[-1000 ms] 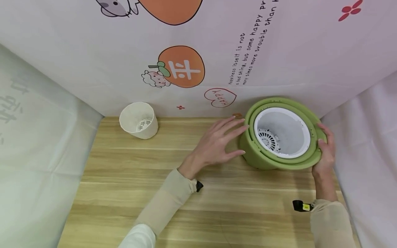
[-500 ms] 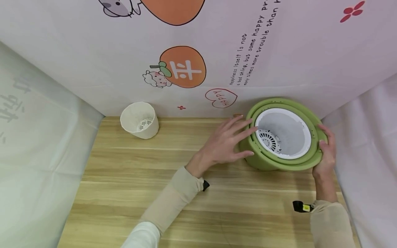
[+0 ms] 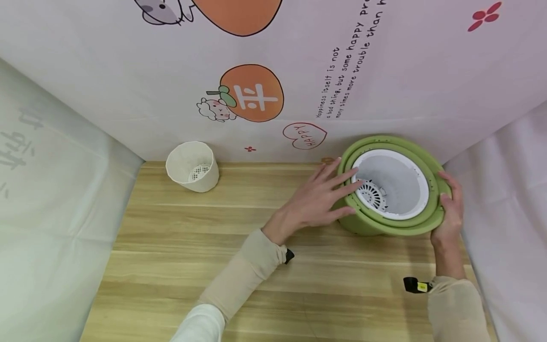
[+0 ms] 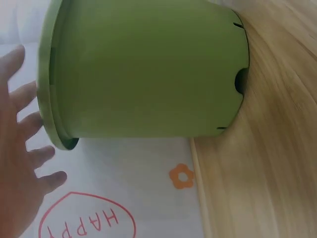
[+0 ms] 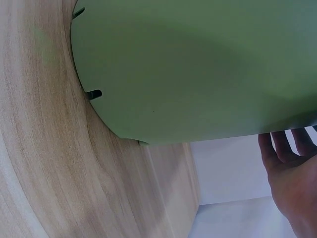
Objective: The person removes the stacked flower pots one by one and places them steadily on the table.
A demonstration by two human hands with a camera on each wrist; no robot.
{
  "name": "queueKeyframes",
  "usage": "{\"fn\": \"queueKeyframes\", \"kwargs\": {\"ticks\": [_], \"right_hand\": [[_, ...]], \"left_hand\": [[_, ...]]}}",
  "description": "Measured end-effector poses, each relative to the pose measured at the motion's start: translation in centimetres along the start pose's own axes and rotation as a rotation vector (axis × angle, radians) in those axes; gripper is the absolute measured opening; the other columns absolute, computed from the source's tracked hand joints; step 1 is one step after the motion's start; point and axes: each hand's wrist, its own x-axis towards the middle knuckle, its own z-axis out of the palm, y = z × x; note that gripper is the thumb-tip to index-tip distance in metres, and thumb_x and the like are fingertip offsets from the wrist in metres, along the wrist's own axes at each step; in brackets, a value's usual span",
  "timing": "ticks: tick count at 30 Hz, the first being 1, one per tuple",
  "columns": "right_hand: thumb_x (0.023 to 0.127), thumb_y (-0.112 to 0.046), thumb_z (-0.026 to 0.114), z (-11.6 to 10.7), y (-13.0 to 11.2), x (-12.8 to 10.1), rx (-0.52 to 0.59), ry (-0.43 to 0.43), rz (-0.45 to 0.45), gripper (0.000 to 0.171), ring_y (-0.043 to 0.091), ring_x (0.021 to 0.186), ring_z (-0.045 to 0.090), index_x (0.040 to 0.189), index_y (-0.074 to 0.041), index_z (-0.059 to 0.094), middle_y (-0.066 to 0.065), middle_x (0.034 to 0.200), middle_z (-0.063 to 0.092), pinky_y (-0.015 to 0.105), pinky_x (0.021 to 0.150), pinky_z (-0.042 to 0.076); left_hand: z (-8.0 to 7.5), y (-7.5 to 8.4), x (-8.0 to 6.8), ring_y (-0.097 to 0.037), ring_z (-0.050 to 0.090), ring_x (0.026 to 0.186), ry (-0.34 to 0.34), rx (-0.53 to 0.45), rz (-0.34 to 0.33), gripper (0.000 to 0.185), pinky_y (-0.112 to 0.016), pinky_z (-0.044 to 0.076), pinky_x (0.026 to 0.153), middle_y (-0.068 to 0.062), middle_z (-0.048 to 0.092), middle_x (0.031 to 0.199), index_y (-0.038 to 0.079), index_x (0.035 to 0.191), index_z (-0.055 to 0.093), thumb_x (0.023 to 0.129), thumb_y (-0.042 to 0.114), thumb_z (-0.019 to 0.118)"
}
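A large green plastic flower pot [image 3: 363, 223] stands at the right back in the head view, its wide rim facing up. Nested inside it is a white pot [image 3: 395, 185] with a slotted bottom. My right hand [image 3: 448, 213] grips the green rim at its right side, thumb on top and fingers beneath. At the left of the rim my left hand [image 3: 318, 199] is spread, its straight fingertips reaching over the green edge towards the white pot. Whether they touch it I cannot tell. The left wrist view shows the green pot's side [image 4: 148, 69] beside the spread fingers.
A small white pot [image 3: 209, 178] with a perforated bottom stands at the table's left back. Printed cloth [image 3: 171, 85] hangs behind the wooden table [image 3: 179, 237]. White cloth [image 3: 504, 199] hangs close by the right hand.
My left hand has moved right, from beside the green pot to over its left rim. The right hand keeps its grip, and the pots stay where they were.
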Motion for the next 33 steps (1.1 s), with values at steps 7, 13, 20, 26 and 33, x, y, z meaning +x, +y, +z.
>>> {"fn": "queueKeyframes", "kwargs": {"ticks": [7,13,20,26,33], "right_hand": [[0.092,-0.001,0.028,0.0,0.1,0.0,0.033,0.007,-0.017,0.049,0.026,0.112,0.055,0.134,0.007,0.053,0.024,0.144,0.041,0.021,0.085,0.056],[0.092,-0.001,0.028,0.0,0.2,0.1,0.021,0.006,-0.011,0.05,0.024,0.107,0.056,0.134,0.006,0.054,0.023,0.142,0.042,0.02,0.081,0.057],[0.091,-0.001,0.027,0.2,0.2,0.2,0.042,0.012,-0.01,0.05,0.026,0.117,0.051,0.133,0.007,0.054,0.023,0.143,0.041,0.022,0.089,0.053],[0.091,0.0,0.027,0.3,0.2,0.2,0.046,0.014,-0.015,0.051,0.027,0.121,0.049,0.133,0.007,0.054,0.023,0.143,0.041,0.022,0.095,0.051],[0.09,0.001,0.026,0.4,0.2,0.2,0.05,0.009,-0.026,0.051,0.028,0.123,0.048,0.132,0.008,0.054,0.023,0.143,0.042,0.023,0.097,0.049]], "left_hand": [[0.2,0.8,0.6,-0.04,-0.027,0.143,-0.088,0.005,-0.031,0.061,-0.05,-0.007,0.123,0.008,-0.006,0.165,0.04,0.157,0.019,0.101,0.064,0.019],[0.2,1.2,1.1,-0.043,-0.028,0.142,-0.093,0.028,-0.049,0.06,-0.049,-0.011,0.123,0.008,-0.001,0.166,0.04,0.155,0.027,0.101,0.064,0.019],[0.4,1.5,1.6,-0.044,-0.026,0.142,-0.033,0.049,-0.04,0.059,-0.05,-0.008,0.123,0.004,0.011,0.166,0.037,0.152,0.039,0.101,0.064,0.024],[0.2,1.5,1.9,-0.04,-0.021,0.147,-0.051,0.061,-0.042,0.058,-0.049,-0.008,0.123,0.005,0.015,0.165,0.038,0.149,0.044,0.101,0.064,0.021],[0.4,1.5,2.4,-0.045,-0.013,0.148,-0.015,0.091,0.0,0.056,-0.045,-0.011,0.123,0.0,0.027,0.162,0.033,0.144,0.051,0.103,0.06,0.024]]}}
